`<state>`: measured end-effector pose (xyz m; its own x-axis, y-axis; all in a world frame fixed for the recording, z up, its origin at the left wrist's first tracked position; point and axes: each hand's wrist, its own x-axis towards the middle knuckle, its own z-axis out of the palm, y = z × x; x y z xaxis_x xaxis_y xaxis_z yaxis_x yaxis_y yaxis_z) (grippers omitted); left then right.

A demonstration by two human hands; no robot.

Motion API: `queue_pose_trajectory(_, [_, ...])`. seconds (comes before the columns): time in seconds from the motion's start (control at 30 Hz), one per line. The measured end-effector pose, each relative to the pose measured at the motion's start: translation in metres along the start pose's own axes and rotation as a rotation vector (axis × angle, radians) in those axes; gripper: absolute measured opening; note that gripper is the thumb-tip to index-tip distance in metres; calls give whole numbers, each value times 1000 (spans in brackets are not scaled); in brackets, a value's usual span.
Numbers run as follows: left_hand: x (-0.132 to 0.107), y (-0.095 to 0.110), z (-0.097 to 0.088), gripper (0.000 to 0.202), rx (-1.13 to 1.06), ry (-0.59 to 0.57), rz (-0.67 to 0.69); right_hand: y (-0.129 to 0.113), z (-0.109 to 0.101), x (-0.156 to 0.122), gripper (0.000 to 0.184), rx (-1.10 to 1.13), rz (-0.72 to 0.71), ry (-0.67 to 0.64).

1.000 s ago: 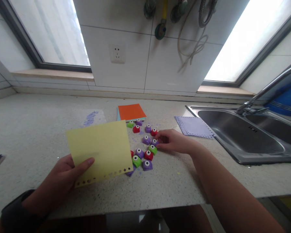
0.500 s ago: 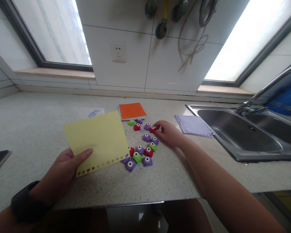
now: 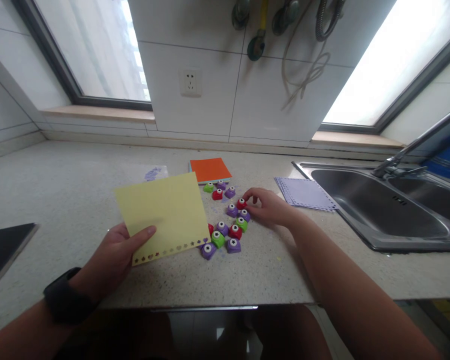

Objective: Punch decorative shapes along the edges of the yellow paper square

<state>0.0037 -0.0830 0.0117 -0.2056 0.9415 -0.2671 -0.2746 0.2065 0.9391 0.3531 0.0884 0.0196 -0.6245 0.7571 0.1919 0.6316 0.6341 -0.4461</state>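
My left hand (image 3: 116, 252) pinches a yellow sheet of paper (image 3: 168, 215) by its lower left, thumb on top. A row of small punched shapes runs along the sheet's near edge. My right hand (image 3: 268, 206) has its thumb and fingers closed on a small red craft punch (image 3: 241, 203) at the right of the group. Around it on the counter stand several more punches, among them a purple punch (image 3: 232, 210), a green punch (image 3: 241, 223) and another red punch (image 3: 235, 231). The sheet partly hides a few punches at its right edge.
Behind the punches lies a stack of coloured paper (image 3: 211, 170), orange on top. Punched lilac sheets (image 3: 305, 193) lie beside the steel sink (image 3: 375, 205) at right. A dark flat object (image 3: 7, 252) is at the left edge. A clear piece with purple bits (image 3: 155, 173) lies behind the yellow sheet.
The red punch in my right hand has shifted slightly toward me, away from the purple one beside it. My left hand still holds the yellow sheet; the whole view has shifted a little.
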Motion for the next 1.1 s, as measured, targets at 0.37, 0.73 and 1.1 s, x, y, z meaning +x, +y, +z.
queue_pose_trajectory(0.37, [1,-3,-2,32,13,-117,46,3,-9,-10,20,146,46,-124])
queue_pose_trajectory(0.73, [1,-4,-4,44,28,-152,72,5,-11,-13,25,192,64,-160])
queue_pose_trajectory(1.1, [1,-5,-6,38,56,-139,73,-7,-22,-9,19,208,76,-293])
